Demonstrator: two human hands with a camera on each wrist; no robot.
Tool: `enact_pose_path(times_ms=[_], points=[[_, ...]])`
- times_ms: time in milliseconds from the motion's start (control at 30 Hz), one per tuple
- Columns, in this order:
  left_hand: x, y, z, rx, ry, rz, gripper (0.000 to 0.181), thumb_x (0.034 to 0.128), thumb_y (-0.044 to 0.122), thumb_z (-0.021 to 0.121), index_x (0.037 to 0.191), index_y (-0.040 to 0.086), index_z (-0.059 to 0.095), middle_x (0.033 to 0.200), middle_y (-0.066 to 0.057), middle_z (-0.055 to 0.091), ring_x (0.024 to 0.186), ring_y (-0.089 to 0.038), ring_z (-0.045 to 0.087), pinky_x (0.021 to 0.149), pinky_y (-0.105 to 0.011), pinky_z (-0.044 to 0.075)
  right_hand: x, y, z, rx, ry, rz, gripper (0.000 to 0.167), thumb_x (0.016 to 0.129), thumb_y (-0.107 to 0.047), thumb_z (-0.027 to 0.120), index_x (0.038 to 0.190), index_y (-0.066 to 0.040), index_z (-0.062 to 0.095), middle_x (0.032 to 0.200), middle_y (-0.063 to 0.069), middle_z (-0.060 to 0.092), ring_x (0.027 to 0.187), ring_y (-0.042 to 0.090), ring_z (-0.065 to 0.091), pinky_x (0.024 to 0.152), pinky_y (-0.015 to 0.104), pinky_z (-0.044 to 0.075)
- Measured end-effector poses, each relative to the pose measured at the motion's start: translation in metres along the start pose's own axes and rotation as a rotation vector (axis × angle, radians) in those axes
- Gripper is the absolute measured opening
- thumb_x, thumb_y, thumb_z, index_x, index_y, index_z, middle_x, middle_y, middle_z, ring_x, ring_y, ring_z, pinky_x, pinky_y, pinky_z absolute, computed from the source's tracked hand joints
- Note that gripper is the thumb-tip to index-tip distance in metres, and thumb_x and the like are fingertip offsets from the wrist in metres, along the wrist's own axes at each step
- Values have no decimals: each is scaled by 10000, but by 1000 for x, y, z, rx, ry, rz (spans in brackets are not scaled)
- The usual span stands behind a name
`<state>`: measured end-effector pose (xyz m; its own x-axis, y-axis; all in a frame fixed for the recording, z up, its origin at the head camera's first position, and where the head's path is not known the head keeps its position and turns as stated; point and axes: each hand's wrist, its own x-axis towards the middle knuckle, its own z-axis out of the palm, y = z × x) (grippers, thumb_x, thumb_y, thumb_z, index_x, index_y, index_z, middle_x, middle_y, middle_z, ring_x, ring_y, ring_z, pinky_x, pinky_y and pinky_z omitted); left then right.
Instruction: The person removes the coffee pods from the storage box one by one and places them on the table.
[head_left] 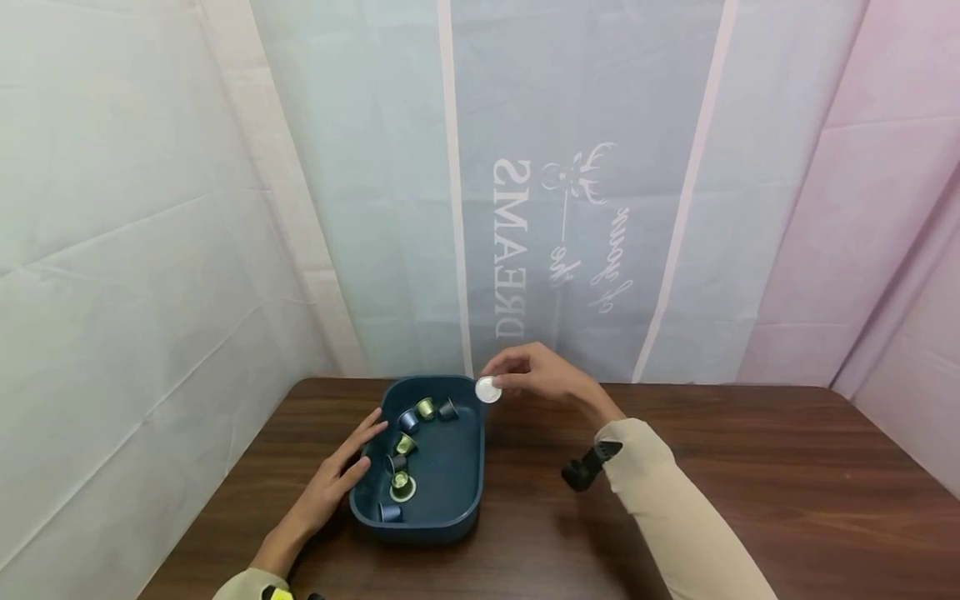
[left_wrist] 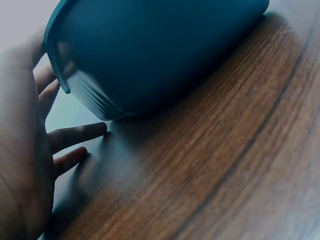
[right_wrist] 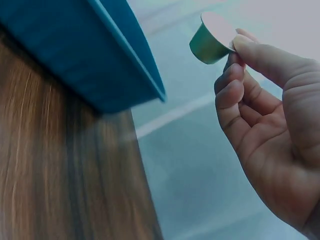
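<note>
A blue rectangular bin (head_left: 481, 467) stands on the table with several green, blue and dark capsules inside, mostly along its left side. My right hand (head_left: 543, 372) is at the bin's back right corner, pinching a capsule (head_left: 488, 389) by its rim, white lid toward the head camera. In the right wrist view that capsule (right_wrist: 207, 46) shows a green body, held between thumb and fingers of the right hand (right_wrist: 275, 115). My left hand (head_left: 322, 493) rests with extended fingers against the bin's left rim; in the left wrist view the hand (left_wrist: 25, 135) is beside the bin (left_wrist: 150, 50).
The dark wooden table (head_left: 720, 467) extends to the right of the bin. A printed fabric backdrop (head_left: 390, 208) hangs behind the table, with more fabric at the left and right sides. A black wrist device (head_left: 588, 468) is strapped at my right sleeve.
</note>
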<state>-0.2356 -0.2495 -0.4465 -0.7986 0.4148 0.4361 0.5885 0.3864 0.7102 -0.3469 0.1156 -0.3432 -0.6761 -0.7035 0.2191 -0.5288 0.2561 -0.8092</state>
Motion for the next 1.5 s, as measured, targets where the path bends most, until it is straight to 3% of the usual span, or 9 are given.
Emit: enact_pose_path(times_ms=[200,333,433,633,867,1033,1233,1300,1500], points=[[-1,-2,0,0,-9,-8,503,990,12,398,1483,103,353,1581,-49,177,1433,-228,163,1071,-461,221,-17,19,-3,7,84,74,176,910,-236,673,1060,-154,717,847,207,652,661,312,542,568,347,467],[-1,-4,0,-14,-9,8,507,987,-8,392,1482,94,352,1579,-72,178,1435,-238,153,1074,-273,198,-26,31,-1,20,135,110,186,909,-209,673,1057,-102,708,829,153,656,647,220,543,566,289,458],[-2,-6,0,-27,-10,17,510,984,-24,391,1481,82,350,1579,-81,176,1436,-242,150,1052,-190,181,-31,38,1,18,174,163,188,916,-207,665,1071,-108,703,860,88,669,704,202,568,630,334,495],[-4,-5,-1,-22,-6,10,507,985,-21,395,1479,84,352,1579,-78,177,1437,-212,150,1047,-186,180,-37,57,9,84,208,220,202,920,-155,654,1098,-67,690,871,93,663,757,242,575,710,469,496],[-4,-7,0,-1,-11,-11,502,992,0,396,1482,100,353,1580,-54,178,1435,-226,156,1058,-527,219,-44,73,17,167,252,238,187,925,-127,642,1078,-30,687,873,75,658,745,210,578,673,379,507],[-3,-8,1,-7,-14,-7,509,991,-11,392,1484,108,352,1582,-37,174,1435,-230,157,1081,-404,220,-46,83,22,193,269,278,193,933,-76,616,1095,12,672,869,83,659,742,230,580,647,374,500],[3,-6,2,-30,-15,5,509,985,-17,389,1481,92,352,1584,-53,163,1438,-238,142,1003,-675,183,-43,83,27,173,325,312,204,922,-123,641,1086,-8,681,837,58,649,715,189,575,620,328,482],[3,-5,2,-29,-16,7,510,983,-21,388,1480,88,352,1583,-62,163,1438,-245,141,1030,-631,189,-43,83,28,170,343,329,208,917,-137,651,1080,-13,686,827,53,647,707,176,573,607,305,473],[1,-6,1,-20,-10,4,515,984,-22,390,1480,109,358,1581,-70,170,1438,-252,140,1076,-299,188,-41,87,32,172,370,323,187,923,-97,627,1056,20,688,828,68,661,694,185,590,564,284,457]])
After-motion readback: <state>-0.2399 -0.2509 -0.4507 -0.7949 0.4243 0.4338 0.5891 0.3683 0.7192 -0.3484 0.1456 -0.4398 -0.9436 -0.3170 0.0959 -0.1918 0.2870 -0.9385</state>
